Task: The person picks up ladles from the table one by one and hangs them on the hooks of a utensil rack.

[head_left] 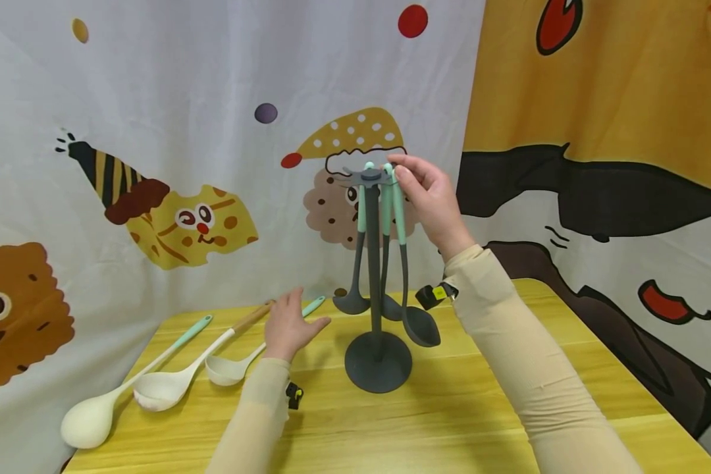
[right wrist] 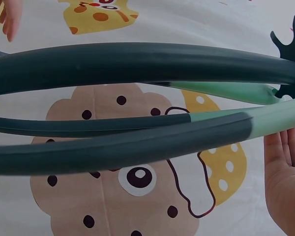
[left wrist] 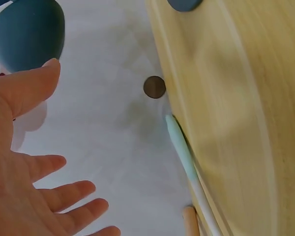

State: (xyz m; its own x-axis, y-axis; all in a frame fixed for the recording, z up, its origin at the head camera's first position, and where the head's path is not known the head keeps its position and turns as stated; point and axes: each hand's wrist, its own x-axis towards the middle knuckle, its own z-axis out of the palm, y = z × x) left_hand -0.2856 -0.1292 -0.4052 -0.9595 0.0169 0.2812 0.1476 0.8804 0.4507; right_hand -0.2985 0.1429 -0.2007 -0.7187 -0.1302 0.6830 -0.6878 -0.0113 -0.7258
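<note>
A dark grey utensil stand (head_left: 374,263) with a round base rises from the table. Several dark utensils with mint handles hang from its hooked top. Up at the hooks, my right hand (head_left: 429,197) pinches the top of the handle of the right-hand ladle (head_left: 422,327) between thumb and fingers. Another ladle (head_left: 352,303) hangs on the stand's left side. My left hand (head_left: 287,326), its fingers spread and holding nothing, hovers left of the stand. In the head view it overlaps the handle of a small white ladle (head_left: 225,372).
Left on the wooden table (head_left: 332,434) lie a white ladle with a wooden handle (head_left: 162,392) and a large pale spoon with a mint handle (head_left: 89,421), its bowl at the left edge. A cartoon-printed curtain (head_left: 213,79) hangs behind the table.
</note>
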